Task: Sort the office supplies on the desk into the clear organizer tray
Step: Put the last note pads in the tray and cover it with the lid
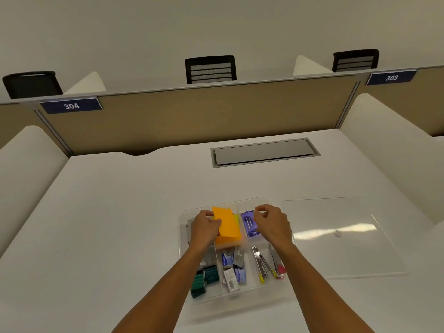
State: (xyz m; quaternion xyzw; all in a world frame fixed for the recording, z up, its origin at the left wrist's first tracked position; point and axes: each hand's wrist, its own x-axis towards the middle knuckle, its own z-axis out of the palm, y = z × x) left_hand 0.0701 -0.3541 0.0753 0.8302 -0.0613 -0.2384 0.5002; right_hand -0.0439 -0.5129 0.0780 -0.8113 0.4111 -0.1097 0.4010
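the work surface is a white desk [120, 224] bounded at the far edge by a tan partition panel [204, 116] carrying blue number plates reading 304 [71, 106] and 303 [391, 78]. a grey cable hatch [264, 153] is set flush into the desk beyond the work area, and three black chair backs show above the partition.

the clear organizer tray [185, 217] sits on the desk directly in front of you, divided into compartments. its clear lid [341, 236] lies flat on the desk just beside the tray, on your right.

your left hand [206, 230] is over the far-left part of the tray. its fingers and thumb are curled round the edge of an orange sticky note sheet [225, 222], which is lifted and tilted above the orange pad [228, 241] lying in the far middle compartment.

your right hand [271, 222] is over the far-right compartment, fingers curled, beside a purple stapler [249, 224] that lies in that compartment. you cannot tell from this view whether the fingers actually pinch anything.

near compartments, left to right:
- green binder clips [204, 280], stacked in the near-left compartment.
- small staple boxes [233, 267], blue and grey, piled loosely in the near-middle compartment.
- metal staple removers [260, 263] with yellow and red ends, lying lengthwise in the near-right compartment.
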